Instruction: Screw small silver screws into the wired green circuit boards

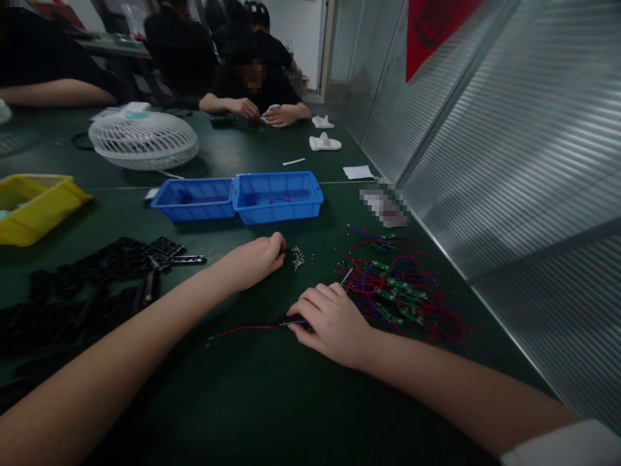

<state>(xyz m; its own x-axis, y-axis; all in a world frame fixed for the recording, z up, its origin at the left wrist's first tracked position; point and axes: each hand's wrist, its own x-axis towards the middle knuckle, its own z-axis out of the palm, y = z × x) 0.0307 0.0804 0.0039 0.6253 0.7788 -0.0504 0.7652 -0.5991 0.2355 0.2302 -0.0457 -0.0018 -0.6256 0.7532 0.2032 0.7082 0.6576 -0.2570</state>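
My left hand (257,262) is at the left edge of a small pile of tiny screws (298,257). Its fingers are pinched together, and what they hold, if anything, is hidden. Lower right, my right hand (334,323) is closed around a thin metal tool (346,278), whose shaft pokes up past the knuckles. Under its fingertips sits a small dark part, mostly covered. A red wire (247,327) trails leftward from there along the table. Just right of this hand lies a heap of green circuit boards (398,285) with red and blue wires.
Black plastic parts (111,265) lie in rows at left, by a yellow bin (43,217). Two blue bins, the left one (194,210) and right one (279,210), stand ahead. Behind them are a white fan (143,139) and a person working. A ribbed partition (533,162) borders the right side.
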